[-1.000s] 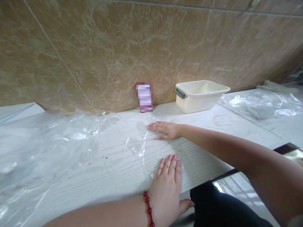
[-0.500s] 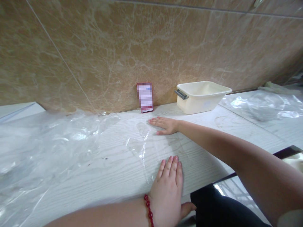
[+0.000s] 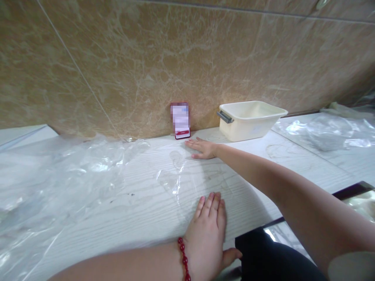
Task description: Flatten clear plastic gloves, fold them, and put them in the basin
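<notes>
My left hand point(image 3: 206, 234), with a red bead bracelet point(image 3: 183, 253) at the wrist, lies flat near the front edge of the white wood-grain table point(image 3: 140, 218). Its fingers are stretched out and nothing is held. Farther back, my right hand point(image 3: 203, 149) rests palm down, fingers spread, close to the foot of the phone. A thin sheet of clear plastic point(image 3: 168, 180), perhaps a bag, lies flat beside both hands. Its outline is faint, so I cannot tell how far it reaches under them.
A phone point(image 3: 182, 119) leans upright against the brown marbled wall point(image 3: 140, 70). Right of it stands a cream plastic bin point(image 3: 241, 130) with a grey handle. Crumpled clear plastic point(image 3: 88, 171) covers the table's left side, and more clear plastic point(image 3: 331, 130) lies at the far right.
My right hand has slid slightly away from me, toward the wall and the phone. My left hand has stayed almost still. A red bar now shows low on the phone screen.
</notes>
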Tool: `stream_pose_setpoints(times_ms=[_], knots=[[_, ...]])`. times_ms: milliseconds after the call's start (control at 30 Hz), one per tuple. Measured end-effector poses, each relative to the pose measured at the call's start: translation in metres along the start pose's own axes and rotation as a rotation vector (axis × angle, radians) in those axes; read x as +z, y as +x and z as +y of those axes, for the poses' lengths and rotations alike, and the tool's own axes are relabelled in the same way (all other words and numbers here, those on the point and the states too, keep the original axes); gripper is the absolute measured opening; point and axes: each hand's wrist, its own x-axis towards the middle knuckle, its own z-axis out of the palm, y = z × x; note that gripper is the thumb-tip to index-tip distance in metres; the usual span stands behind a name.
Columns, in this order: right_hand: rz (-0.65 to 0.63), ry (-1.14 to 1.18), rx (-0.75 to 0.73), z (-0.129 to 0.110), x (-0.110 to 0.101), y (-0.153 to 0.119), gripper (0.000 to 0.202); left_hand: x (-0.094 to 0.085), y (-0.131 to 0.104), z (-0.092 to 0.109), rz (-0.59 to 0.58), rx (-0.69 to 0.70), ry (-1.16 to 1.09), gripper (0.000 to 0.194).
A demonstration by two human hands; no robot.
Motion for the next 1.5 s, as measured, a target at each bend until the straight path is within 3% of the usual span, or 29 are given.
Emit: stream_pose_setpoints(times_ms=[167, 267, 367, 500, 633, 767, 933, 1067, 1133, 1233, 1300, 1400, 1500], knots=[[0.407, 0.092, 0.261, -0.019, -0.033, 0.004, 0.053, -0.003, 0.000, 0.000, -0.002, 0.003, 0.019, 0.084], [0.523, 0.167, 0.430, -0.052, -0.047, -0.007, 0.048, -0.004, 0.000, 0.001, 0.006, 0.008, 0.042, 0.084], [0.441, 0.220, 0.480, -0.092, -0.038, -0.029, 0.042, -0.004, -0.001, 0.001, 0.014, 0.014, 0.058, 0.083], [0.313, 0.224, 0.400, -0.125, -0.005, -0.054, 0.042, -0.005, -0.002, 0.001, 0.006, 0.015, 0.058, 0.081], [0.226, 0.203, 0.373, -0.129, 0.018, -0.063, 0.042, -0.007, -0.001, 0.002, 0.004, -0.001, 0.046, 0.077], [0.200, 0.172, 0.351, -0.125, 0.021, -0.064, 0.042, -0.014, 0.000, 0.004, 0.031, 0.023, 0.043, 0.069], [0.139, 0.123, 0.328, -0.120, 0.022, -0.064, 0.042, -0.037, 0.006, 0.003, 0.114, 0.136, 0.024, 0.047], [0.021, 0.067, 0.285, -0.111, 0.033, -0.062, 0.044, -0.053, 0.019, -0.020, 0.231, 0.306, 0.040, 0.034], [0.032, 0.037, 0.276, -0.110, 0.039, -0.062, 0.047, -0.055, 0.027, -0.040, 0.219, 0.424, 0.039, 0.032], [0.106, 0.007, 0.274, -0.114, 0.040, -0.065, 0.050, -0.054, 0.036, -0.071, 0.213, 0.295, 0.041, 0.037], [0.147, -0.010, 0.270, -0.119, 0.036, -0.068, 0.047, -0.052, 0.039, -0.085, 0.090, 0.233, 0.044, 0.042], [0.151, -0.045, 0.270, -0.126, 0.030, -0.070, 0.045, -0.047, 0.040, -0.094, -0.059, 0.186, 0.062, 0.052], [0.148, -0.090, 0.270, -0.129, 0.027, -0.071, 0.043, -0.041, 0.039, -0.098, -0.096, 0.147, 0.130, 0.057]])
